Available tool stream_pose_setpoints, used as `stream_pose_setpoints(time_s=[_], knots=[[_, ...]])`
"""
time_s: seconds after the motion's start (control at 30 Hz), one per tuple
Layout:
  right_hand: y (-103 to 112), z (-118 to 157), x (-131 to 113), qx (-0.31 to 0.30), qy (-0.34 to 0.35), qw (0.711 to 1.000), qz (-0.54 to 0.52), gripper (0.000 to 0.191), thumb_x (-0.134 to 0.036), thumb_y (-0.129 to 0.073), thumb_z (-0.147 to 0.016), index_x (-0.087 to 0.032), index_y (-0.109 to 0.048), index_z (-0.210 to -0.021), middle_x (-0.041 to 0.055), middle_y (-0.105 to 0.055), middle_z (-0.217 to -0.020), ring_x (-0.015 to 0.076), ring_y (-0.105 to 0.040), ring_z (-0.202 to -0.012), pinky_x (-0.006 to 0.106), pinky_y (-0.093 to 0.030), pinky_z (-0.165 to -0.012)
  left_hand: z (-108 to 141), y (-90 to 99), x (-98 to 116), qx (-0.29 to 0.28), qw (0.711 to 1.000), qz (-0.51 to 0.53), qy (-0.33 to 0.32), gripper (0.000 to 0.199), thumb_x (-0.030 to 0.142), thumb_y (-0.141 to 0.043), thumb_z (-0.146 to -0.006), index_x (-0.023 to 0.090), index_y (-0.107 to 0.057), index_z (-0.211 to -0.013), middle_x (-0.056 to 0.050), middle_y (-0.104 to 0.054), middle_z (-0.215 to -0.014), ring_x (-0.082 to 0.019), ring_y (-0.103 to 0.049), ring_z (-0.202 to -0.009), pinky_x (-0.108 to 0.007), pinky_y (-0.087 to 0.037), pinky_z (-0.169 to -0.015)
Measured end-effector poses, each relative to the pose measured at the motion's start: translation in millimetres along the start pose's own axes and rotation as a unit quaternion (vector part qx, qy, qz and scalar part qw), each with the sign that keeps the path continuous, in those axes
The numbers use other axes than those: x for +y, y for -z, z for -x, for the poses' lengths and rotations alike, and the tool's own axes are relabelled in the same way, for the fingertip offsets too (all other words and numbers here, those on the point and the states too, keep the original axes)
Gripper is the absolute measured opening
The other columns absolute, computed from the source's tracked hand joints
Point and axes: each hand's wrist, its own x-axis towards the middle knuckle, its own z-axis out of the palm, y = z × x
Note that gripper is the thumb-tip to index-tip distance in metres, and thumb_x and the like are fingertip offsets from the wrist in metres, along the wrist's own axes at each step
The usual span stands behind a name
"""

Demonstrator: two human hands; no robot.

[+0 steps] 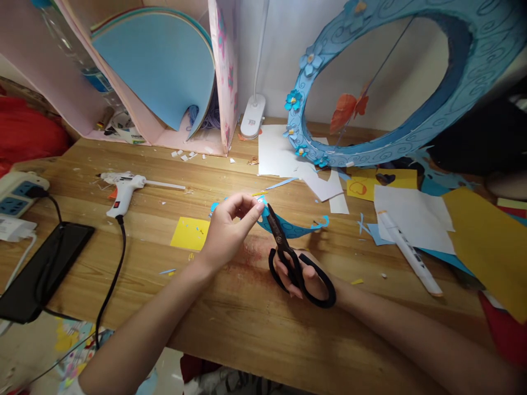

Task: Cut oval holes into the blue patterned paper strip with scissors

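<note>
My right hand is nearest me, its fingers through the black loops of the scissors and closed around them, the blades pointing away over the wooden table. Just beyond, my left hand has thumb and forefinger pinched together on a small bright-blue paper piece, right beside the scissor tips; I can't tell whether the blades touch it. A patterned blue paper strip spreads out behind the scissors, curling at its right end, and I can't make out whether it's joined to the bit I'm pinching. To the left of my left hand lies a yellow paper square with tiny scraps on it, and further left a dark phone with a cable across it. Over on the right, a white marker rests across white paper. Farther off at the left sits a white glue gun, a glue stick poking from its back. At the back, a pink box holds rounded blue sheets, a white lamp base stands next to it, and a big blue ring trimmed with paper flowers has an orange butterfly inside its opening.
</note>
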Motion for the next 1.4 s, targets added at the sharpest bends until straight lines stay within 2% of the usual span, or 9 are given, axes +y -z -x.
stream_pose_setpoints(time_s=[0.13, 0.3, 0.73, 1.07, 1.4], knots=[[-1.1, -0.2, -1.8, 0.009, 0.001, 1.0, -0.013, 0.064, -0.083, -0.042, -0.067, -0.019, -0.043, -0.072, -0.0095, -0.04, -0.039, 0.0053, -0.029, -0.028, 0.018, -0.026, -0.031, 0.2, 0.2, 0.8, -0.007, 1.0, -0.006, 0.017, 0.021, 0.035, -0.06, -0.081, 0.016, -0.057, -0.072, 0.001, -0.054, -0.068, -0.009, -0.048, -0.062, -0.022, -0.04, -0.058], [-1.3, 0.2, -1.1, 0.018, -0.002, 1.0, -0.018, 0.063, -0.082, -0.043, -0.067, -0.019, -0.042, -0.072, -0.009, -0.042, -0.04, 0.0053, -0.03, -0.028, 0.018, -0.026, -0.03, 0.3, 0.4, 0.0, -0.052, 0.998, -0.008, 0.03, 0.024, 0.039, -0.061, -0.079, 0.017, -0.057, -0.072, 0.002, -0.051, -0.063, -0.009, -0.046, -0.055, -0.022, -0.039, -0.053], [-2.1, 0.0, -2.8, 0.022, -0.003, 1.0, -0.008, 0.061, -0.08, -0.046, -0.068, -0.019, -0.043, -0.071, -0.0088, -0.042, -0.04, 0.0053, -0.03, -0.028, 0.018, -0.025, -0.029, 0.6, 1.1, 1.0, -0.024, 1.0, -0.002, 0.02, 0.019, 0.033, -0.061, -0.08, 0.017, -0.057, -0.072, 0.001, -0.054, -0.068, -0.009, -0.046, -0.058, -0.022, -0.039, -0.055], [-1.1, -0.6, -4.4, -0.021, -0.004, 1.0, -0.008, 0.068, -0.085, -0.04, -0.065, -0.019, -0.045, -0.077, -0.0085, -0.043, -0.04, 0.0067, -0.033, -0.03, 0.019, -0.028, -0.033, -0.4, 4.8, 2.5, -0.048, 0.999, -0.017, 0.006, 0.017, 0.031, -0.063, -0.078, 0.017, -0.059, -0.07, 0.0, -0.054, -0.067, -0.01, -0.048, -0.062, -0.022, -0.038, -0.057], [-0.8, 0.2, -2.5, -0.005, -0.018, 1.0, -0.003, 0.066, -0.085, -0.04, -0.065, -0.02, -0.044, -0.074, -0.0087, -0.042, -0.038, 0.0073, -0.031, -0.029, 0.02, -0.029, -0.033, -1.9, 4.8, 2.4, -0.066, 0.998, -0.012, 0.018, 0.018, 0.03, -0.063, -0.076, 0.016, -0.056, -0.066, 0.001, -0.051, -0.064, -0.01, -0.045, -0.061, -0.024, -0.036, -0.057]])
